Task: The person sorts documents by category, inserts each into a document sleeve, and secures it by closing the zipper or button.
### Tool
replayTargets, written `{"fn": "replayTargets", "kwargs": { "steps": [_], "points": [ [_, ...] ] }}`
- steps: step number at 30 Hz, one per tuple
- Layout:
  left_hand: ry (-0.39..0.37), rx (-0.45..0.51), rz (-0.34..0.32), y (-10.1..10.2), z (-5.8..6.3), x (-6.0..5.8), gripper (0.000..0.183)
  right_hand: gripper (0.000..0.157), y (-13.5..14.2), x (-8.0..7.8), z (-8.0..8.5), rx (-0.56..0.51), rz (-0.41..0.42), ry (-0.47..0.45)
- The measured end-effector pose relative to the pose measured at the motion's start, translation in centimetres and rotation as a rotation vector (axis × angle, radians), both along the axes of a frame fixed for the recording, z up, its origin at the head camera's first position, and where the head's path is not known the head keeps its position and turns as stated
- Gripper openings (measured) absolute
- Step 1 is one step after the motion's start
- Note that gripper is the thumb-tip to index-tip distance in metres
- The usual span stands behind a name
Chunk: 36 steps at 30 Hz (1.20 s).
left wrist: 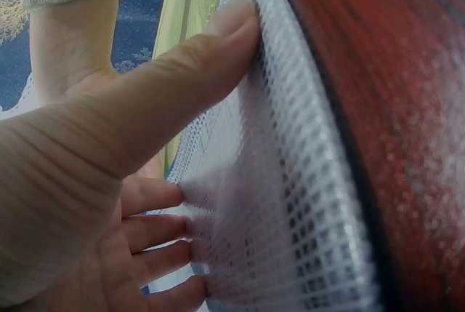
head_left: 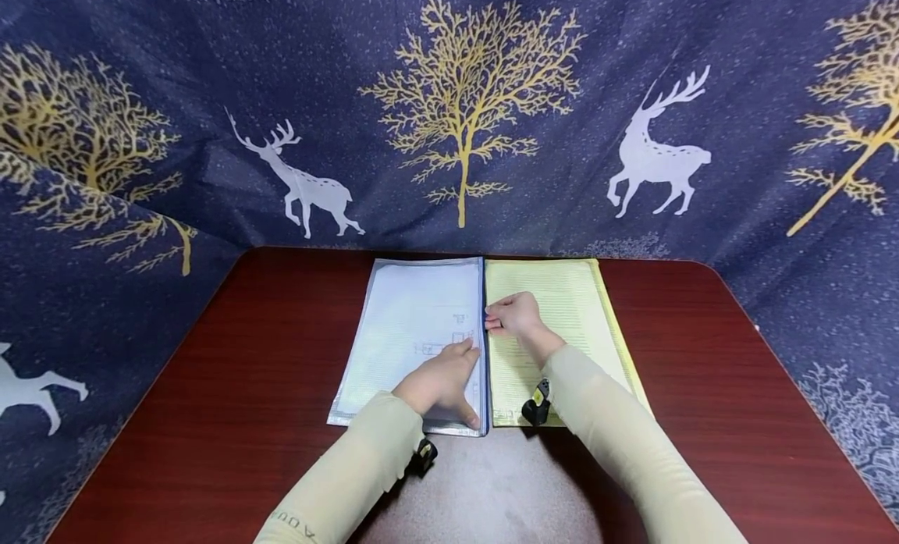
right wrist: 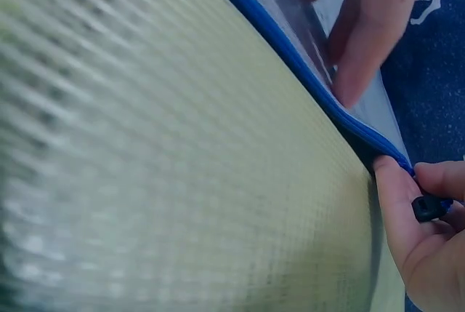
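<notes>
A white mesh zipper pouch (head_left: 414,302) with a blue zipper (right wrist: 280,43) along its right side lies flat, printed paper showing through it. My left hand (head_left: 444,376) rests on its lower right part with fingers and thumb spread. In the left wrist view the thumb of that left hand (left wrist: 138,108) presses near the pouch's edge. My right hand (head_left: 516,314) pinches the zipper edge of the pouch between thumb and finger. A small black zipper end piece (right wrist: 430,209) shows by those fingers in the right wrist view.
A yellow mesh zipper pouch (head_left: 562,294) lies right beside the white one, under my right forearm. Both are on a dark red wooden table (head_left: 281,333). A navy cloth (head_left: 421,177) printed with deer and trees hangs behind the table.
</notes>
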<state>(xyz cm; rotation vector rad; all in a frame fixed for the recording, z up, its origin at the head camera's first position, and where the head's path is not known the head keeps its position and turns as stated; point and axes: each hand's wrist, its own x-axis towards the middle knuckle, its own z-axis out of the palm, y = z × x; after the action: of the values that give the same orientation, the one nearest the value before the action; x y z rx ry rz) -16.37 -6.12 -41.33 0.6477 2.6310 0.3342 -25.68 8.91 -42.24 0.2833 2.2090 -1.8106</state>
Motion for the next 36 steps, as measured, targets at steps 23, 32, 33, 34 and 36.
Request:
{"fn": "replayTargets", "kwargs": {
  "steps": [23, 32, 33, 34, 36],
  "points": [
    [0.027, -0.088, 0.004, 0.6, 0.6, 1.5, 0.127, 0.026, -0.4, -2.8, -0.1, -0.051, -0.118, 0.018],
    [0.039, -0.09, 0.0, 0.5, 0.3, 1.6, 0.125, 0.027, -1.0, -4.8, 1.0, -0.062, -0.157, 0.079],
    [0.037, -0.089, 0.001, 0.5, 0.4, 1.5, 0.125, 0.027, -1.0, -5.0, 1.3, -0.063, -0.163, 0.087],
    [0.036, -0.089, 0.002, 0.5, 0.4, 1.5, 0.125, 0.027, -1.0, -5.2, 1.6, -0.065, -0.168, 0.095],
    [0.041, -0.094, 0.0, 0.5, 0.4, 1.5, 0.125, 0.027, -1.0, -5.5, 2.1, -0.067, -0.176, 0.107]
  ]
}}
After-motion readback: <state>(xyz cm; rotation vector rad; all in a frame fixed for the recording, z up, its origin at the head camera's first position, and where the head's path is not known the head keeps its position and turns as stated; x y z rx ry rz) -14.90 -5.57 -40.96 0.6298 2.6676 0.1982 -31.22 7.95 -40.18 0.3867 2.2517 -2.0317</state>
